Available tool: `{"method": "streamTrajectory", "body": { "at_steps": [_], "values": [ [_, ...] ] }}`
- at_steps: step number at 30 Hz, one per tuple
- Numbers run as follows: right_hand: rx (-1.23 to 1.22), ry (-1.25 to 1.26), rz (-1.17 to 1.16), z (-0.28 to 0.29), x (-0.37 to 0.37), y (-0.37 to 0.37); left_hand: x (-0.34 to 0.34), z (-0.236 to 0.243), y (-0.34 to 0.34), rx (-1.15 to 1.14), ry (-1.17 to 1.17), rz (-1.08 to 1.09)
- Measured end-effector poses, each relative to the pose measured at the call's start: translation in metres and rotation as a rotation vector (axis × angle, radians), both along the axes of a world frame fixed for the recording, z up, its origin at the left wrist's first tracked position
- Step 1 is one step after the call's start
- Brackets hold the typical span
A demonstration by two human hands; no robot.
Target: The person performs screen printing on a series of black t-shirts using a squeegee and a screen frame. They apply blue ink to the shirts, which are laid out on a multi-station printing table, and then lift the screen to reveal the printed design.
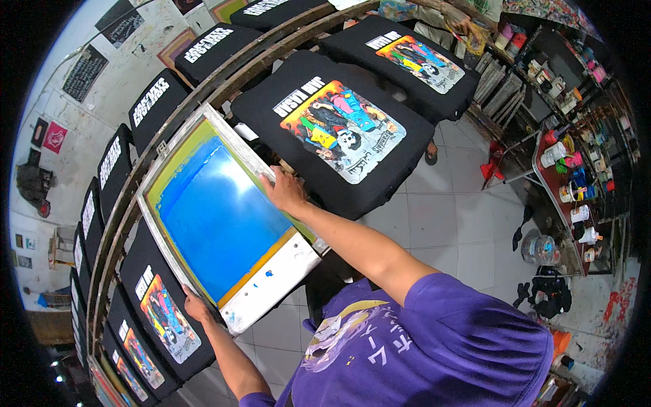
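Left hand (197, 307) and right hand (287, 192) pinch a white-framed, rectangular blue mesh screen (213, 214) between them; uneven grip could tilt it.

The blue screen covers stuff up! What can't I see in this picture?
- What lies under the screen: head view, hidden by the screen itself.
- The top shirt: head view, partly cut off by the upper edge.
- The other person's upper body: head view, cut off by the upper edge.
- What the tubs hold: head view, too small to tell.
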State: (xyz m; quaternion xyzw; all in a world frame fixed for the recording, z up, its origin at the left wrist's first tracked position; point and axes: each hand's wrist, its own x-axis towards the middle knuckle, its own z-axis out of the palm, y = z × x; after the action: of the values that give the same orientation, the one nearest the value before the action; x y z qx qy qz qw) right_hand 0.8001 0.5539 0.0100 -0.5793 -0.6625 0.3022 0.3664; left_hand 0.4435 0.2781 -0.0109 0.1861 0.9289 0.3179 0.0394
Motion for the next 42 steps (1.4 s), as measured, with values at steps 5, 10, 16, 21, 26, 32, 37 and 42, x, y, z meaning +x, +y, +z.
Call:
{"method": "streamTrajectory", "body": {
  "at_steps": [5, 10, 16, 21, 26, 32, 37, 42],
  "values": [
    [-0.108, 0.056, -0.006, 0.013, 0.003, -0.006, 0.002, -0.001, -0.001, 0.039, -0.001, -0.01],
    [-0.085, 0.027, 0.057, 0.007, 0.004, 0.0, -0.004, -0.005, -0.002, 0.132, 0.006, -0.026],
    [-0.09, 0.056, 0.035, 0.011, 0.006, -0.004, 0.006, 0.001, 0.003, 0.076, 0.062, -0.025],
    [-0.103, 0.067, 0.004, 0.02, 0.01, -0.008, 0.014, 0.005, 0.002, 0.077, 0.083, -0.027],
    [-0.121, 0.079, 0.009, 0.013, 0.006, -0.004, 0.009, 0.003, -0.006, 0.054, 0.07, -0.042],
    [0.057, 0.087, -0.025, 0.004, 0.009, 0.003, 0.012, 0.009, 0.009, 0.007, 0.077, -0.023],
    [0.031, 0.087, 0.037, 0.007, 0.008, -0.001, 0.0, 0.003, -0.001, -0.018, 0.03, 0.028],
    [-0.015, 0.086, 0.026, 0.018, 0.011, -0.007, 0.006, 0.004, 0.001, 0.001, 0.091, 0.053]
  ]
}}
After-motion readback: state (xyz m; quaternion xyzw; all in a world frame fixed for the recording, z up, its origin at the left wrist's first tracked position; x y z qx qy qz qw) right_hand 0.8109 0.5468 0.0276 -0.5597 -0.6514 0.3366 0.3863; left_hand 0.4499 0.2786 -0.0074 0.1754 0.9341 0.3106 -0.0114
